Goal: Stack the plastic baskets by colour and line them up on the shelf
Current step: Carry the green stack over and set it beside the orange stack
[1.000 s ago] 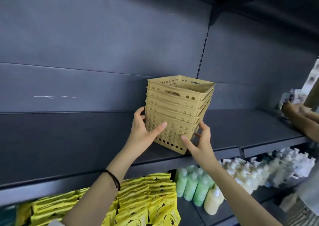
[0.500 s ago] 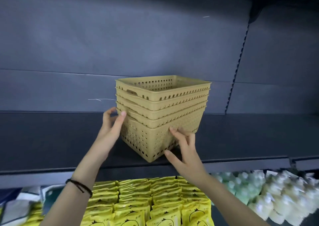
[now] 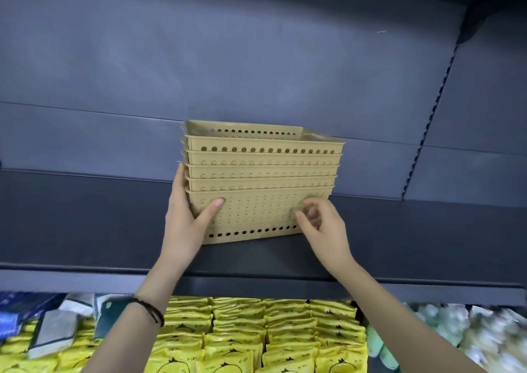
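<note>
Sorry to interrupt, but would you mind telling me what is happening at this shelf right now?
A person is setting a stack of yellow plastic baskets on the dark shelf. The left hand holds the stack's left corner, thumb on the front wall. The right hand is blurred at the lower right front, its grip unclear. The stack's long side faces front. Yellow packets fill the shelf below.

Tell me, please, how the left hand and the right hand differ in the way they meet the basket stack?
The left hand wraps the basket stack at its left end, thumb flat on the front wall; the right hand sits curled and blurred at the front's lower right. Only the left wrist wears a black cord bracelet. Both are bare.
</note>
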`<state>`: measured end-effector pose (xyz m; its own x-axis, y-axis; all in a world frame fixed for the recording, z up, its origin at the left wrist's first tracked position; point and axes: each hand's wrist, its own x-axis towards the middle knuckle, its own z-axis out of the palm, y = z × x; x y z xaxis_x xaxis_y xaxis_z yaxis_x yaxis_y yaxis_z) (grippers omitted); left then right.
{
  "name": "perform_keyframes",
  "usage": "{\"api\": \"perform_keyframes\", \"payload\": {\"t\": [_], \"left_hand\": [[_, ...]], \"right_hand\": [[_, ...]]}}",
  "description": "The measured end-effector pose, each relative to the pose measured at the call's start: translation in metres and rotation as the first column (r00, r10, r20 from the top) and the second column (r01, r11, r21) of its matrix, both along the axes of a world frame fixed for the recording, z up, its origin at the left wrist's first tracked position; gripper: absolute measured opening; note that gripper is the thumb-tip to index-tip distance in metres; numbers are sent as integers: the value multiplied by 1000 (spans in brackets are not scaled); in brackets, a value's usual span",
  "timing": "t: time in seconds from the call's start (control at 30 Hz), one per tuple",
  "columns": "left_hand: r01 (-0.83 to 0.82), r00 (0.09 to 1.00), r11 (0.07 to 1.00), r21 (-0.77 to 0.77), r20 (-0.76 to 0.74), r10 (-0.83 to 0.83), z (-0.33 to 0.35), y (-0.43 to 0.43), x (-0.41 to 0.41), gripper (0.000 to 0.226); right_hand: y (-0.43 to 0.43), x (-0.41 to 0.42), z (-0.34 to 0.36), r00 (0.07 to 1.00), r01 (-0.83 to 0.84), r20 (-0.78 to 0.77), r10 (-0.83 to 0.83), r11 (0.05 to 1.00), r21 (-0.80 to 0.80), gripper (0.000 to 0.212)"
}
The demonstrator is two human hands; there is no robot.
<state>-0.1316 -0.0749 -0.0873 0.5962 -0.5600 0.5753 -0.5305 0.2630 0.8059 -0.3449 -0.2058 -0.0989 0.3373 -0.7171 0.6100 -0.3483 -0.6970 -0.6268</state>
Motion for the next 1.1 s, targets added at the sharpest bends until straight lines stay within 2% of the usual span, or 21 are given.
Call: {"api": "perform_keyframes", "payload": {"t": [0.07, 0.17, 0.3, 0.37, 0.43, 0.53, 0.67, 0.83, 0.97, 1.1], "left_hand": [[-4, 999, 1000, 26, -33, 5, -5, -2, 14, 79], [45, 985, 999, 16, -169, -42, -15, -4, 31, 65], [107, 961, 994, 7, -256, -102, -18, -5, 34, 77], [125, 948, 992, 8, -296, -116, -15, -6, 34, 92], [137, 938, 990, 19, -323, -124, -16, -7, 36, 100], [153, 950, 986, 60, -285, -130, -18, -8, 37, 96], [247, 938, 967, 55, -266, -225, -13, -4, 45, 84], [322, 926, 945, 52, -224, -303, 2, 13, 66, 61], [255, 939, 966, 36, -249, -239, 12, 31, 92, 43], [172, 953, 985, 36, -259, -157, 6, 59, 127, 42]], "right_hand": [[-11, -4, 1, 992, 98, 75, -102, 994, 50, 23], [-24, -5, 1, 975, 132, 157, -158, 978, 162, 51], [-32, 3, 8, 977, -140, 199, 79, 940, 312, 98], [-35, 11, 13, 960, -245, 217, 176, 903, 354, 108], [-37, 19, 14, 952, -286, 211, 220, 883, 372, 107], [-38, 26, 9, 942, -297, 266, 205, 877, 378, 102], [-28, 30, 11, 942, -275, 290, 172, 890, 365, 102], [-13, 44, 21, 945, -215, 307, 116, 925, 312, 89], [8, 73, 27, 957, -133, 284, 58, 959, 251, 88], [31, 115, 23, 962, -148, 261, 82, 958, 245, 92]]}}
